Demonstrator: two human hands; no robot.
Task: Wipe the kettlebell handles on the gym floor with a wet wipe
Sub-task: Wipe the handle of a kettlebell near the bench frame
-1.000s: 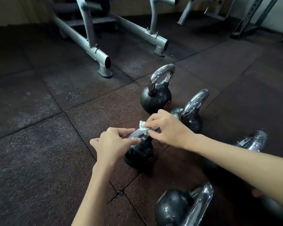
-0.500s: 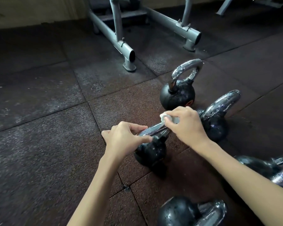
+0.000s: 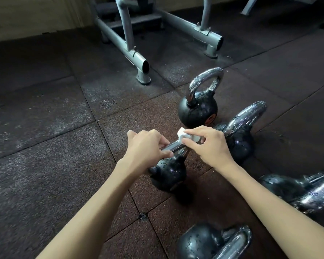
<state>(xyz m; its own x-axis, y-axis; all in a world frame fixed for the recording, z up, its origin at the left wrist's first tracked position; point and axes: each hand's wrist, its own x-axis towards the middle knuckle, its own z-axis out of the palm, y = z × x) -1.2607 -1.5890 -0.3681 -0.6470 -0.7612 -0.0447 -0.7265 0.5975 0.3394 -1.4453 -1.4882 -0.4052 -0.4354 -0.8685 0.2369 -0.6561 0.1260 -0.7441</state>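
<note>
Centrally, left hand (image 3: pixel 146 146) grips chrome handle (image 3: pixel 174 147) of black kettlebell (image 3: pixel 168 176); right hand (image 3: pixel 211 146) apparently pinches crumpled white wet wipe (image 3: pixel 181 133) against it.

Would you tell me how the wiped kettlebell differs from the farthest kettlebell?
The wiped kettlebell has the left hand gripping its handle and the right hand pinching a wipe on it; the farthest kettlebell stands untouched. Only the farthest shows an orange mark. Both: black bodies, chrome handles.
</note>
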